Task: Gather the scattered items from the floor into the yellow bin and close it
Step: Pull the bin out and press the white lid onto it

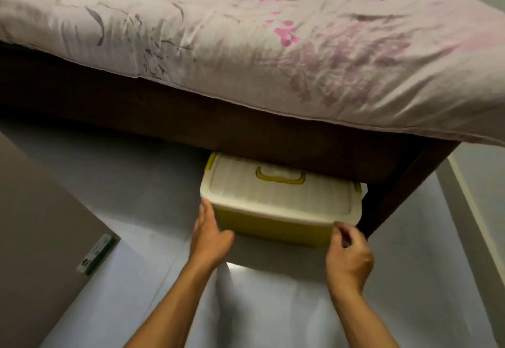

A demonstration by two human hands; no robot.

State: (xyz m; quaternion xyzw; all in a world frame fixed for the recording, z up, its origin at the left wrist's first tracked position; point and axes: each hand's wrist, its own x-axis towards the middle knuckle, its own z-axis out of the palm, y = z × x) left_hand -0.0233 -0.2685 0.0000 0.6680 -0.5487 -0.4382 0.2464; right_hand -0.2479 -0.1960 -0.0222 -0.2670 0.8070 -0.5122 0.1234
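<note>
Yellow bin crosswise, half under bed

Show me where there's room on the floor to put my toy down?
Bare floor lies left of the yellow bin, and more between the two arms. It's crowded under the bed and by the bed leg.

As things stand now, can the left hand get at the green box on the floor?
Probably yes: the green box lies on open floor with nothing between, but the left hand rests on the yellow bin, so must leave it.

Both hands at lidded yellow bin
</note>
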